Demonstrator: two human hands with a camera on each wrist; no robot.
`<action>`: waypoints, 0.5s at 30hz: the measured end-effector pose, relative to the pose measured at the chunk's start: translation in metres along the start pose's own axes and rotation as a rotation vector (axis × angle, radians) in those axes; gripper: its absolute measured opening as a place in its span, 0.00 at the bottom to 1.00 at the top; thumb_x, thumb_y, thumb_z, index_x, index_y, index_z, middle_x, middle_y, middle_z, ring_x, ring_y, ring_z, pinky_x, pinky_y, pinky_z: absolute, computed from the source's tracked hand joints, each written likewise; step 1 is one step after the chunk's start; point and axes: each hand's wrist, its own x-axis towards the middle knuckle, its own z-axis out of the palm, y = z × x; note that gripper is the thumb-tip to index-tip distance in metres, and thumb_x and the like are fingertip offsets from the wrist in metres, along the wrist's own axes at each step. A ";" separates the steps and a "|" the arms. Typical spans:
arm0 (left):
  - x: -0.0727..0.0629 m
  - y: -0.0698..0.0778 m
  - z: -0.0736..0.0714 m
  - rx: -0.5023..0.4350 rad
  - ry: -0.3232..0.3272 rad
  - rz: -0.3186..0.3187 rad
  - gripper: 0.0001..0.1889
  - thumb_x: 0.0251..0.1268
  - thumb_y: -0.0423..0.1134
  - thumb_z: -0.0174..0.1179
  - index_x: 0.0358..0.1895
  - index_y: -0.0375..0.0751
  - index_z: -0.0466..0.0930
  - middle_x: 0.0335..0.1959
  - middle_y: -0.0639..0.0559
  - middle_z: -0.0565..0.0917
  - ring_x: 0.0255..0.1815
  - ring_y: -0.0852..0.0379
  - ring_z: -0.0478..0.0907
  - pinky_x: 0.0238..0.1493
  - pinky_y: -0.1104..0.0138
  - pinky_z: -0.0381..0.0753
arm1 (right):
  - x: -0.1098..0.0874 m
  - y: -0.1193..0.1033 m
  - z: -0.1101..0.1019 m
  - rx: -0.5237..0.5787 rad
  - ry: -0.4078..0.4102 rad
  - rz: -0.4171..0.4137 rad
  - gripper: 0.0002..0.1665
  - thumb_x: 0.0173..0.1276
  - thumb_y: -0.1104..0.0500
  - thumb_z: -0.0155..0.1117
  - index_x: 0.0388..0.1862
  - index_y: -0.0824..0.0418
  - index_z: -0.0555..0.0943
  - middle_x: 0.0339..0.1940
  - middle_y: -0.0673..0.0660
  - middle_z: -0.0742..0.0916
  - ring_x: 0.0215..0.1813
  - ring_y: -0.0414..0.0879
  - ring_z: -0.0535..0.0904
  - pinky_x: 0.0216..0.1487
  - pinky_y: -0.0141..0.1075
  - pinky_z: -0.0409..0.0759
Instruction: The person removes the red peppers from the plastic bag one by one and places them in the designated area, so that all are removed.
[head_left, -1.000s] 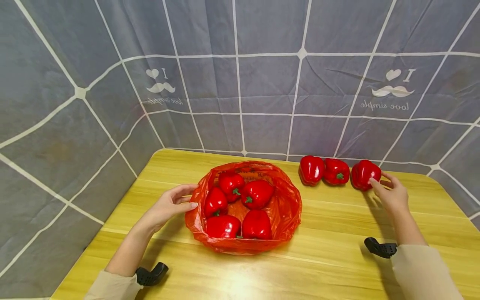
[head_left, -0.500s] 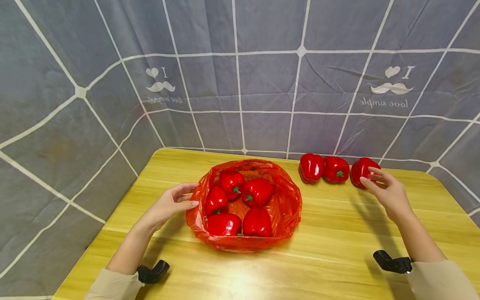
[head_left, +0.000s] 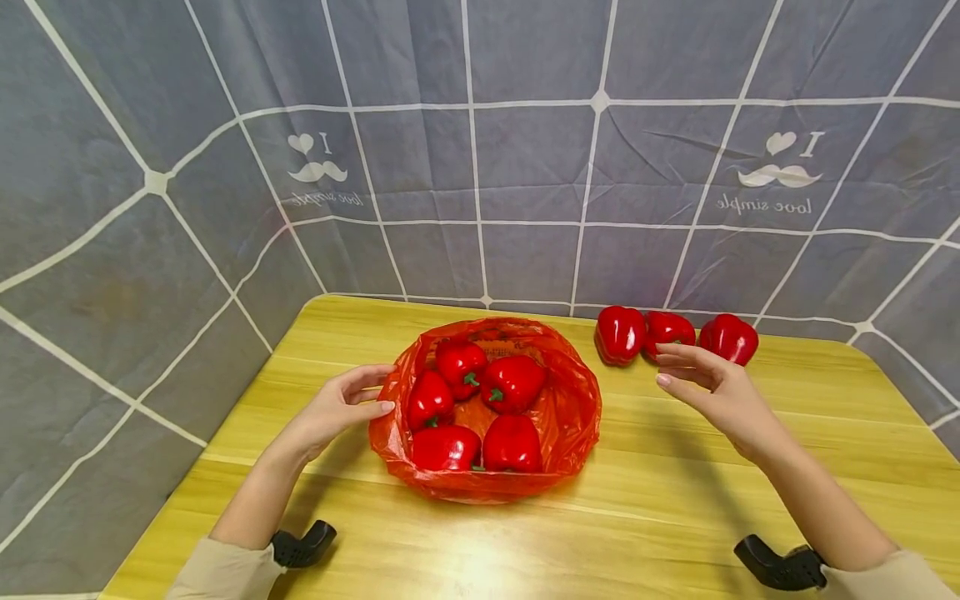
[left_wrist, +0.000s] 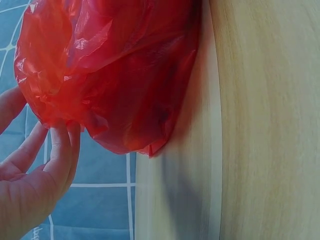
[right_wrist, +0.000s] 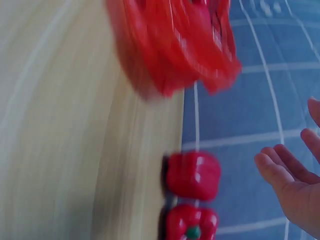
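A red plastic bag stands wide-mouthed in mid-table with several red bell peppers inside. My left hand is at the bag's left rim, thumb and fingers extended. In the left wrist view, extended fingers touch the bag's outer side. My right hand hovers over the table right of the bag, holding nothing, its fingers loosely extended. Behind it, a row of peppers runs along the back: a left one, a middle one partly hidden by the fingertips, and a right one.
The wooden table backs onto a grey curtain with white grid lines, which also hangs along the left side. Black wrist devices sit at both wrists, beside beige sleeves.
My right hand has left the rightmost pepper and moved left toward the bag, carrying nothing. That pepper stays at the end of the row. My left hand keeps its place at the rim.
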 end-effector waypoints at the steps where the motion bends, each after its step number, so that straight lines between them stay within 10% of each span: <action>1: 0.000 0.000 0.000 0.000 0.000 0.000 0.30 0.58 0.31 0.62 0.63 0.25 0.62 0.59 0.30 0.69 0.55 0.44 0.73 0.48 0.68 0.78 | 0.000 -0.004 0.005 0.003 -0.017 -0.002 0.27 0.66 0.59 0.61 0.62 0.65 0.70 0.49 0.42 0.80 0.47 0.30 0.77 0.44 0.25 0.77; 15: 0.000 0.001 0.001 -0.006 0.009 -0.005 0.30 0.58 0.31 0.63 0.63 0.25 0.63 0.59 0.30 0.69 0.53 0.46 0.74 0.47 0.68 0.78 | 0.016 -0.025 0.071 0.157 -0.300 -0.024 0.27 0.61 0.59 0.66 0.59 0.64 0.73 0.56 0.63 0.78 0.56 0.62 0.74 0.47 0.34 0.79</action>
